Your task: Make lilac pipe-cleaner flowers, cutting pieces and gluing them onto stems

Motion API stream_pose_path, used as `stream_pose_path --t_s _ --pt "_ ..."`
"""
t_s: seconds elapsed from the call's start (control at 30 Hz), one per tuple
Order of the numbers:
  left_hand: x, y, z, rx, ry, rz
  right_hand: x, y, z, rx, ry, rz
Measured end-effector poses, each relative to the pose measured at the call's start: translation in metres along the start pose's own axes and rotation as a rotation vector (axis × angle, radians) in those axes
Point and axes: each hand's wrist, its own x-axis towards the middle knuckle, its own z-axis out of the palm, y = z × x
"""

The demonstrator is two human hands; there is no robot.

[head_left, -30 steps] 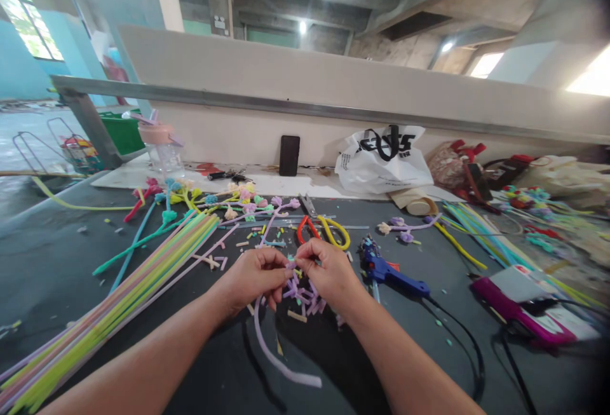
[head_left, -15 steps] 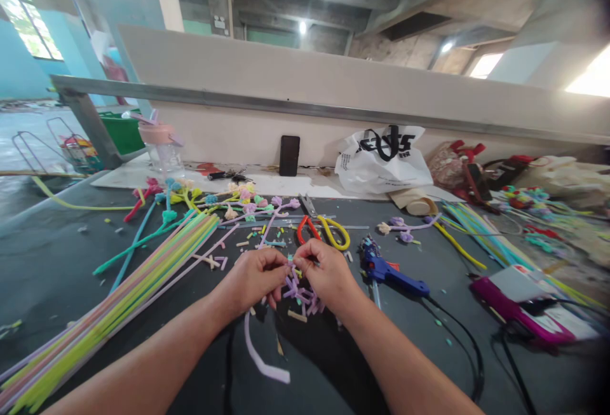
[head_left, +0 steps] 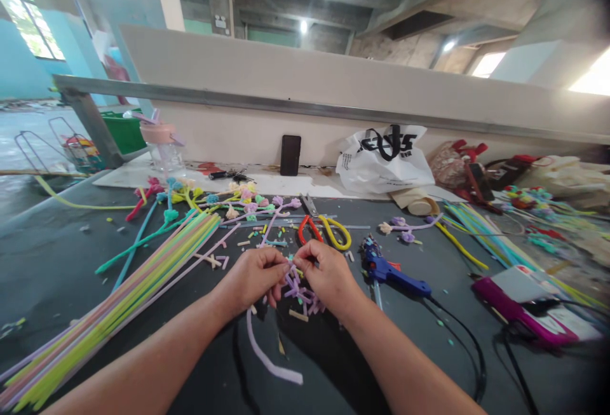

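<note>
Lilac chenille, fuzzy and wire-cored: a pipe cleaner (head_left: 267, 354) pinched at its top end between both hands at the near middle of the dark grey bench (head_left: 61, 275), its free tail curling down toward the near edge. Left hand (head_left: 252, 278) closed, fingers (head_left: 279, 272) pressed tight on the stem; right hand (head_left: 326, 278) closed likewise, thumb and forefinger nipped on the same spot, tip to tip with the left. Just under the right hand, a heap of short purple offcuts (head_left: 305, 297).

Left of the hands, a long sheaf of pastel stems (head_left: 119, 304) running diagonally to the near left corner. Beyond the hands, finished little flowers on stems (head_left: 238, 202), then red- and yellow-handled pliers (head_left: 324, 231). Right of the right hand, a blue glue gun (head_left: 388, 272) with its black cord trailing to the near right.

Possible trouble, judged from the layout: a slipped pinch, letting the springy wire untwist; a cut wire end pricking a fingertip, given so tight a grip; the dangling tail sweeping offcuts about; a right wrist drifting onto the glue gun's nozzle, close by, though whether hot cannot be told.

Writing: bold black lettering on the white plastic bag (head_left: 384, 164) at the far wall, too creased to read. Print on the magenta-edged packet (head_left: 528, 307) at the right, too small to make out. Dark phone (head_left: 290, 155) propped upright against the wall, screen blank.
</note>
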Motion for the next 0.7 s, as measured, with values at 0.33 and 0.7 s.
stream_pose_path --t_s 0.33,0.7 --pt "0.0001 0.0012 0.0009 -0.019 0.022 -0.023 -0.0017 0.0004 0.0022 -0.021 -0.001 -0.014" --pt "-0.0005 -0.0015 0.0032 0.056 0.099 -0.028 -0.0036 -0.0039 0.0037 -0.135 0.011 -0.089"
